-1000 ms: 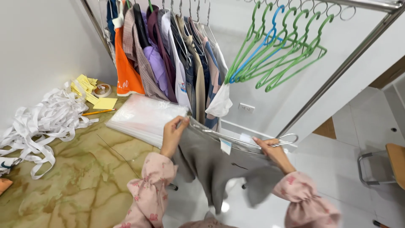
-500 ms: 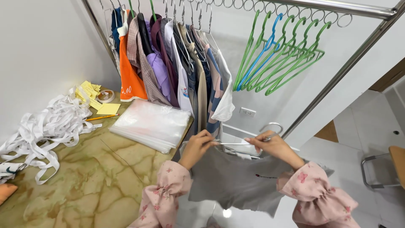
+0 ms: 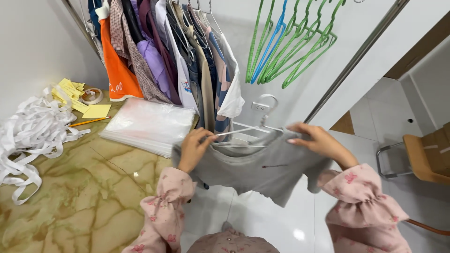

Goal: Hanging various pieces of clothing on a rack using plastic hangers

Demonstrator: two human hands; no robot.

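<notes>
A grey T-shirt (image 3: 255, 171) hangs spread between my hands on a white wire hanger (image 3: 255, 127), whose hook sticks up above the collar. My left hand (image 3: 193, 149) grips the shirt's left shoulder over the hanger arm. My right hand (image 3: 318, 140) grips the right shoulder. Both wrists wear pink floral sleeves. Just beyond the shirt hangs a row of clothes (image 3: 164, 56) on a metal rail.
A stack of clear plastic bags (image 3: 147, 124) lies on the marbled tabletop (image 3: 75, 197). White fabric strips (image 3: 28, 131), yellow notes, a pencil and a tape roll sit at left. Empty green and blue hangers (image 3: 290, 42) hang at right. A chair (image 3: 422, 159) stands on the white floor.
The shirt went from drooping off a tilted hanger to being spread flat on it. My hands moved apart to the shoulders and lifted it toward the rail.
</notes>
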